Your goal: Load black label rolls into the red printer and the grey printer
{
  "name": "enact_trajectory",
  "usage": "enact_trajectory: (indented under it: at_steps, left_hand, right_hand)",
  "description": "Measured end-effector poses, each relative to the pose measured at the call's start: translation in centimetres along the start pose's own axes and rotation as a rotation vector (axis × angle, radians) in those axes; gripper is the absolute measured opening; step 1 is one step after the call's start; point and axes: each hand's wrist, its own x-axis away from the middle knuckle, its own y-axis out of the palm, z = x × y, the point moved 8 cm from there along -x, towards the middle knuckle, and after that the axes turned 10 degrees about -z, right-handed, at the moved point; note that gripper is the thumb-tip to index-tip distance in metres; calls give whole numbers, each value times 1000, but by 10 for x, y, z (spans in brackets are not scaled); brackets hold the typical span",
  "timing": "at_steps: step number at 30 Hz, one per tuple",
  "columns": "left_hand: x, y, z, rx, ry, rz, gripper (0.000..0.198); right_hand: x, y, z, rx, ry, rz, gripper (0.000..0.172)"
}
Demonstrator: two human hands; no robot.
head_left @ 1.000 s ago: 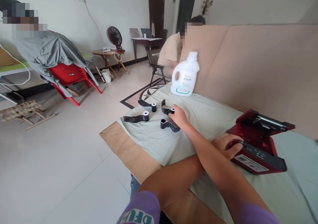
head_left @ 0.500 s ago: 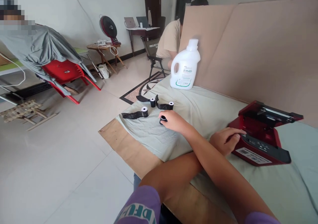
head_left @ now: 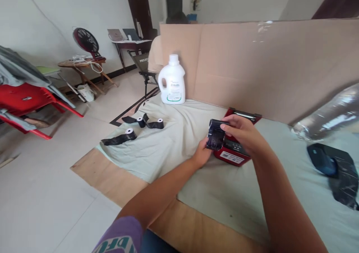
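In front of the red printer-like machine [head_left: 232, 158], whose lid stands up, I hold a roll of black film [head_left: 216, 134] in both hands. My right hand [head_left: 241, 130] grips the roll at its top, thumb across it. Lower down, my left hand [head_left: 202, 154] pinches the loose end of the film, which hangs as a short wide strip. My hands and the film hide part of the machine. To the left lie three more rolls with white cores: one in front [head_left: 130, 134], one behind [head_left: 141, 122] and one to the right [head_left: 160, 123], their black tails spread on the cloth.
A white jug [head_left: 173, 83] stands by the cardboard panel [head_left: 252, 62]. At right lie a dark object with a black strip [head_left: 343, 178] and clear crinkled plastic [head_left: 328, 114]. Pale cloth [head_left: 179, 141] covers the wooden tabletop [head_left: 112, 174]. Part of a person shows behind the panel.
My right hand has brought a film roll from the left side of the cloth over to the machine. My left hand has left the machine and taken the film's end. The view has swung right.
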Motion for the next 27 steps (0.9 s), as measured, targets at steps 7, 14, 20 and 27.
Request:
enact_trajectory:
  at_steps: [7,14,20,27]
  left_hand:
    - [13,7,29,-334,169,-23,43]
    - [25,30,49,-830,430,-184,45]
    - [25,39,52,-915,487,-206,30]
    - [30,42,54,-934,536,-180,32]
  right_hand:
    - [15,-84,43,465,236,55,7]
    - [9,-74,66,723,360,161,13]
    - [6,-64,62,920,369,160,12]
    - [26,-123,53,507,294,286,37]
